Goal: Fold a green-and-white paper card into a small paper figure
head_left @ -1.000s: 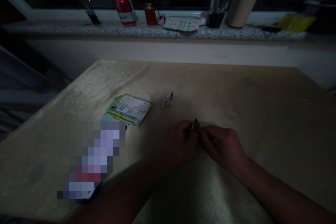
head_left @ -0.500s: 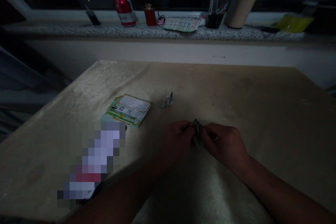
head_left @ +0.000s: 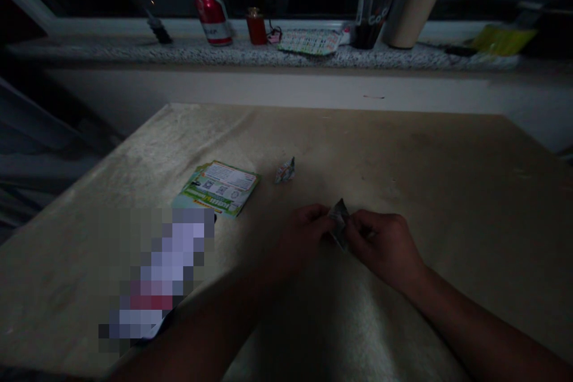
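A small folded piece of paper, dark and roughly diamond-shaped, is held up between my two hands over the table. My left hand pinches its left edge. On the other side, the fingertips of my right hand are closed on its right edge. Beyond my left hand, a small folded paper figure with a pointed tip rests on the table. Left of that figure lies a stack of green and white printed leaflets.
A blurred-out bright device lies beside my left forearm on the table. Along the granite windowsill stand a red can, a small red bottle, a blister pack, a lidded cup and a tan cylinder.
The folded paper has turned so that more of its flat face shows, with its tip slightly higher. Both hands have shifted only a little.
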A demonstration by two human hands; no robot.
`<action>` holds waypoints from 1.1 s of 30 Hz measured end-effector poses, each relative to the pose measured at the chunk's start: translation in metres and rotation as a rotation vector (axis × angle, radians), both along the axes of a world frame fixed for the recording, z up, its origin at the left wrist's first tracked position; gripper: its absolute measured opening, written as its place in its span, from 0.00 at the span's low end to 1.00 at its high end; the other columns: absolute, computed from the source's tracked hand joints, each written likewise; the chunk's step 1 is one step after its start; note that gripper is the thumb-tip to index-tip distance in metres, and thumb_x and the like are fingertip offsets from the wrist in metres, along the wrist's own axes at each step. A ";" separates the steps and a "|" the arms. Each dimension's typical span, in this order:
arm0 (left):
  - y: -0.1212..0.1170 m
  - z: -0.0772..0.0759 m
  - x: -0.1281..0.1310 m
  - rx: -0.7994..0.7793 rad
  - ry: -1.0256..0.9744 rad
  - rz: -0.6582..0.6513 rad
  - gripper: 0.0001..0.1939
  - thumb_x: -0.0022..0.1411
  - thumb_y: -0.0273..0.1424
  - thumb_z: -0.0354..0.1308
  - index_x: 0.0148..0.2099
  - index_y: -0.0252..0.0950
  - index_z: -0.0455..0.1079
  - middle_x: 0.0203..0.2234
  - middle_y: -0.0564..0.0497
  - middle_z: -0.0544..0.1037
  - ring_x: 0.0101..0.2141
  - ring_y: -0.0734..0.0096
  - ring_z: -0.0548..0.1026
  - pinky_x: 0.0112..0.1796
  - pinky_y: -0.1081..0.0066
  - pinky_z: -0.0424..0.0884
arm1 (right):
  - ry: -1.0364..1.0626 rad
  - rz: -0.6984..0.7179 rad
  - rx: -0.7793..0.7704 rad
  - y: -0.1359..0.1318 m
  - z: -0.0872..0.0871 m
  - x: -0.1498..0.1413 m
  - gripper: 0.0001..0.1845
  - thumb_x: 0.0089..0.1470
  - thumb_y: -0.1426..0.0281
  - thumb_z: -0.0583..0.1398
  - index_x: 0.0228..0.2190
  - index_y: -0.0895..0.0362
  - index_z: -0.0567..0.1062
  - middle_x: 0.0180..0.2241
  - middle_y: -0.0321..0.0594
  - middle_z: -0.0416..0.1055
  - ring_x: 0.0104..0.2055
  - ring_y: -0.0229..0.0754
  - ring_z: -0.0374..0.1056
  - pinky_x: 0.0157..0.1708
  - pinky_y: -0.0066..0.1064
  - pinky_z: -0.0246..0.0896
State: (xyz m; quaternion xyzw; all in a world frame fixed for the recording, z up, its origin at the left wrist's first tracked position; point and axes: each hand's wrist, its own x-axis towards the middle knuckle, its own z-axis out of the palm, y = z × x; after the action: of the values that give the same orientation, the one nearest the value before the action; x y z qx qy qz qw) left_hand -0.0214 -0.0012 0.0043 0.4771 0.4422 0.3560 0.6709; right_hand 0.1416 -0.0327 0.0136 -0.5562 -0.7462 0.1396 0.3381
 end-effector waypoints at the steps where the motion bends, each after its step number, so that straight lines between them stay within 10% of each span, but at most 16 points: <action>1: 0.001 0.002 0.001 -0.019 -0.032 -0.009 0.06 0.54 0.32 0.58 0.29 0.35 0.73 0.24 0.52 0.74 0.27 0.70 0.71 0.32 0.71 0.67 | 0.014 -0.003 -0.010 0.000 0.000 0.000 0.19 0.60 0.68 0.57 0.18 0.58 0.71 0.13 0.31 0.64 0.15 0.31 0.61 0.17 0.23 0.51; 9: 0.000 0.002 0.005 -0.173 -0.324 -0.056 0.04 0.51 0.29 0.62 0.29 0.34 0.76 0.26 0.50 0.78 0.30 0.68 0.73 0.37 0.69 0.69 | 0.061 -0.018 -0.028 -0.002 0.001 0.000 0.18 0.58 0.69 0.58 0.17 0.57 0.69 0.14 0.31 0.64 0.16 0.32 0.61 0.18 0.24 0.52; 33: -0.005 0.011 0.006 -0.115 -0.189 -0.030 0.12 0.61 0.27 0.54 0.28 0.37 0.75 0.27 0.48 0.81 0.32 0.64 0.78 0.40 0.65 0.73 | 0.025 0.091 0.328 -0.010 0.003 -0.005 0.09 0.58 0.78 0.58 0.39 0.57 0.76 0.28 0.38 0.80 0.25 0.37 0.75 0.26 0.26 0.70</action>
State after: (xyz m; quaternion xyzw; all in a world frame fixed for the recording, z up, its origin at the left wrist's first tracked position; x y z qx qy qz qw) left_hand -0.0157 -0.0064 0.0152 0.4087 0.3896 0.3636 0.7409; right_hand 0.1371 -0.0426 0.0170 -0.4575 -0.7792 0.0379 0.4268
